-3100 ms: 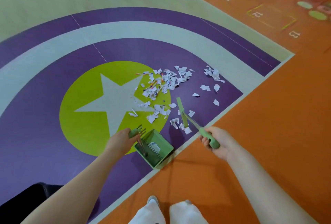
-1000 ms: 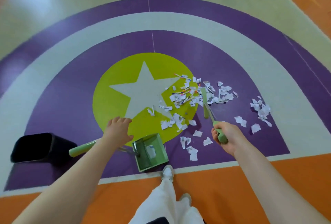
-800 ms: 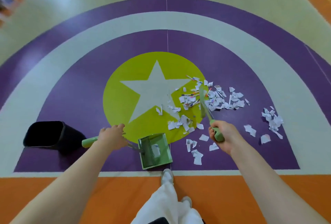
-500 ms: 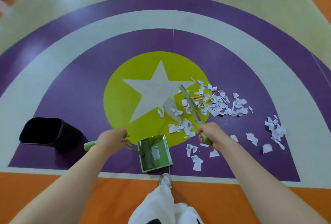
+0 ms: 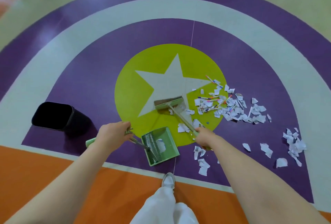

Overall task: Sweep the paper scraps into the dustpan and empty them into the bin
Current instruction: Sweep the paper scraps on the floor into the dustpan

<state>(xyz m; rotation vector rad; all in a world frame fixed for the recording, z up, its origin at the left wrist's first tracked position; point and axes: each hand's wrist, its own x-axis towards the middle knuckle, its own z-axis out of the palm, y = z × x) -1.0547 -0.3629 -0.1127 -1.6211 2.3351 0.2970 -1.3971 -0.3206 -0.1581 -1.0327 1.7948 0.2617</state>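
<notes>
- Left hand (image 5: pixel 114 133): grips the handle of the green dustpan (image 5: pixel 160 146), which sits at the near edge of the yellow-green star circle (image 5: pixel 136 87).
- Right hand (image 5: pixel 203 137): grips the broom (image 5: pixel 169 103), head on the circle.
- Paper scraps (image 5: pixel 232 111): right of the circle; one inside the dustpan.
- Black bin (image 5: pixel 53 115): left of the circle.

— What is each hand doing?
— The left hand (image 5: pixel 112 132) grips the dustpan (image 5: pixel 160 146) handle; the right hand (image 5: pixel 203 137) holds the broom (image 5: pixel 169 103), its head down on the star.
— And the paper scraps (image 5: pixel 238 111)?
— Mostly right of the broom, a few in the dustpan. The black bin (image 5: pixel 53 115) stands well left.
</notes>
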